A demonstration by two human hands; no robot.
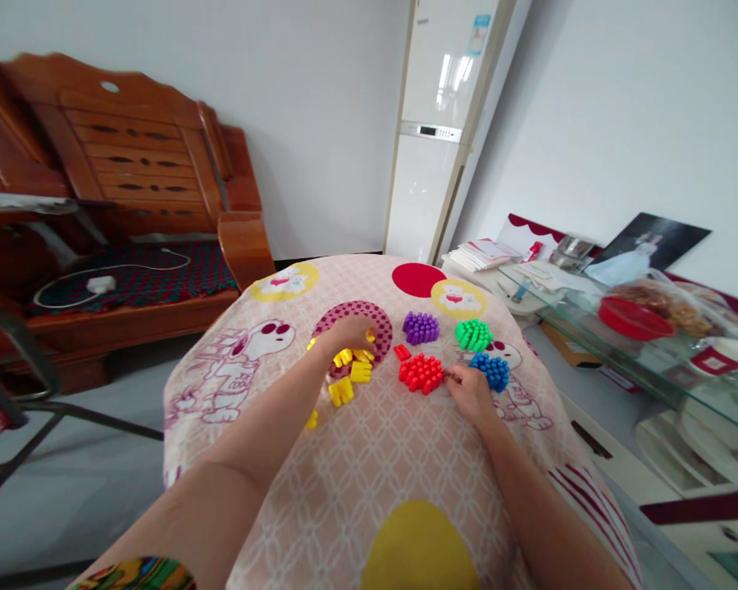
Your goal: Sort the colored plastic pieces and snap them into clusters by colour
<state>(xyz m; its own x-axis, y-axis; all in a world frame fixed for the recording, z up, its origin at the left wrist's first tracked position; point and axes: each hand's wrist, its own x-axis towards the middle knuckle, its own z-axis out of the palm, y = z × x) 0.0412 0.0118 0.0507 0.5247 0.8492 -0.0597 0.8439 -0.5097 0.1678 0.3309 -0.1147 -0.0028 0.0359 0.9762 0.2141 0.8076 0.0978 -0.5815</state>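
On a table draped with a pink cartoon-print cloth (369, 459) lie clusters of knobbly plastic blocks. My left hand (348, 333) is curled over the loose yellow blocks (350, 375), fingers closed on some of them. My right hand (467, 387) rests beside the red cluster (421, 373), fingertips pinching its right edge. A blue cluster (490, 370) sits just right of that hand. Purple (420, 327) and green (472, 334) clusters lie farther back. One loose red block (401, 351) lies left of the red cluster.
A wooden bench (129, 188) with a charger on its cushion stands at the left. A tall white air conditioner (436, 131) stands in the corner. A glass-topped side table (640, 328) at the right holds a red bowl, papers and snacks. A metal chair frame (18, 393) is at far left.
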